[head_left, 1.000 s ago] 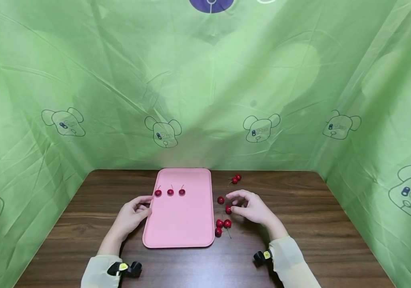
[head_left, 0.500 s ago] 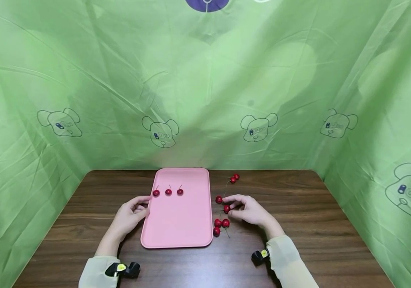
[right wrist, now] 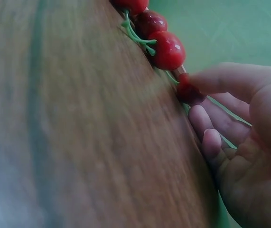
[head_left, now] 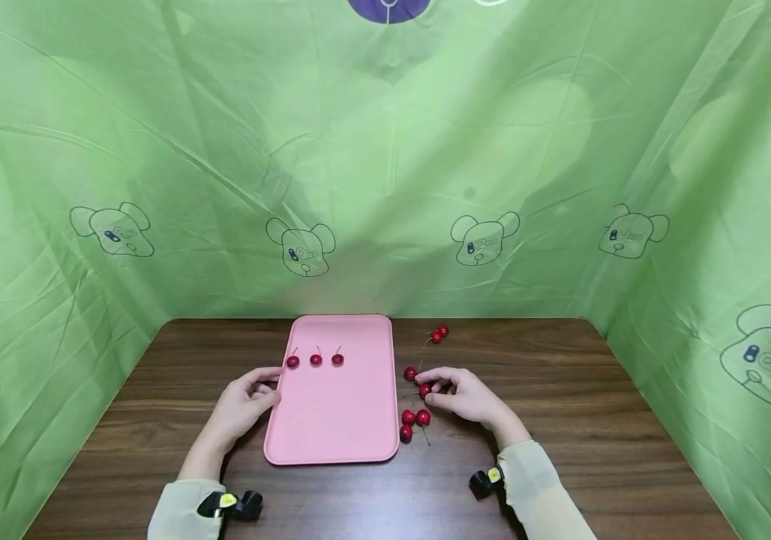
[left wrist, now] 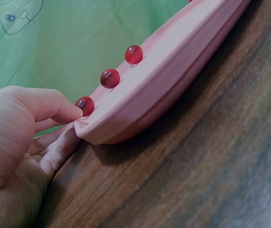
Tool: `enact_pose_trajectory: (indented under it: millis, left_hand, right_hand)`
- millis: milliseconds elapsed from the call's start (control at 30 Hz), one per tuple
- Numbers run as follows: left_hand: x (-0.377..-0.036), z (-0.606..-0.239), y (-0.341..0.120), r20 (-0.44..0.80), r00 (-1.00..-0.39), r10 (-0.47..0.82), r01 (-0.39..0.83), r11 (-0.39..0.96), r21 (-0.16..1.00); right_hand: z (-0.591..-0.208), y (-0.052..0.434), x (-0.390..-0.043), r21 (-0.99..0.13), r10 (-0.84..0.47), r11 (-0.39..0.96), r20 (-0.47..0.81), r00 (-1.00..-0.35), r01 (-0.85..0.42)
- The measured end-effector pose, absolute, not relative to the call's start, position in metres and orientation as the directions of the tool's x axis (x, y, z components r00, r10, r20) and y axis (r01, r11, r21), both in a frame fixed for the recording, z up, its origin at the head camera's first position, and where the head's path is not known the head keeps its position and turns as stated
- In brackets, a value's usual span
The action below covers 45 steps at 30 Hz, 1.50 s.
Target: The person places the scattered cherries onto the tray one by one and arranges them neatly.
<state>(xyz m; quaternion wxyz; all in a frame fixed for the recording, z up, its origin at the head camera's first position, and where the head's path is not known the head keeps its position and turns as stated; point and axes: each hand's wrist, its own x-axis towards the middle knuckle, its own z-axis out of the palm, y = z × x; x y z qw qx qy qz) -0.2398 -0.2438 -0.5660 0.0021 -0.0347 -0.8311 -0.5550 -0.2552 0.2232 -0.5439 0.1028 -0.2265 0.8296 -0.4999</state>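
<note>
Three red cherries (head_left: 316,360) with upright stems stand in a row on the pink tray (head_left: 331,420). At the tray's left edge, my left hand (head_left: 242,405) grips the rim, close to the leftmost cherry (left wrist: 86,105). To the right of the tray, my right hand (head_left: 469,394) has its thumb and fingers around one cherry (head_left: 424,391) on the table. The right wrist view shows the thumb against that cherry (right wrist: 189,90), its far side partly hidden by the fingers. Another cherry (head_left: 410,373) sits just beyond the index fingertip.
Several more cherries lie right of the tray: a cluster (head_left: 409,418) nearer the front and a pair (head_left: 436,337) at the back. All stand on a dark wooden table (head_left: 561,420). A green cloth (head_left: 385,165) with printed bear outlines encloses its back and sides.
My right hand has moved slightly left and its fingers have come around the cherry. The left hand stays at the tray's edge. The view has shifted a little.
</note>
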Motion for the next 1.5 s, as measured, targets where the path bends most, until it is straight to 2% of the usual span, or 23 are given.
enact_pose_trajectory:
  millis: [1500]
  left_hand:
    - [-0.238, -0.5618, -0.2441, 0.042, -0.997, 0.065, 0.063, 0.358, 0.932]
  right_hand:
    - [-0.5449, 0.225, -0.2552, -0.856, -0.471, 0.427, 0.063, -0.88, -0.29]
